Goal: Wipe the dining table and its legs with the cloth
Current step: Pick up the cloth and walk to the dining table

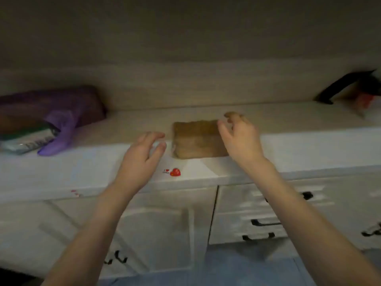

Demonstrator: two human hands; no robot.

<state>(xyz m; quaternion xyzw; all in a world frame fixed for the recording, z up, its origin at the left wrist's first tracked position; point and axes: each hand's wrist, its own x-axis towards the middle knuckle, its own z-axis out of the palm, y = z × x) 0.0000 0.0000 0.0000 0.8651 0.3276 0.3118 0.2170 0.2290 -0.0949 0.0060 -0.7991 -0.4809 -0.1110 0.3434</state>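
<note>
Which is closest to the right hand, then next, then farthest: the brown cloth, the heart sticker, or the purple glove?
1. brown cloth, just left of the right hand.
2. heart sticker, lower left, near the front edge of the counter.
3. purple glove, far left.

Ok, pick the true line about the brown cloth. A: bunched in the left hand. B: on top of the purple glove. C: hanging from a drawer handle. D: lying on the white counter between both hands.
D: the brown cloth lies flat on the white counter, left hand on one side, right hand at the other edge.
</note>
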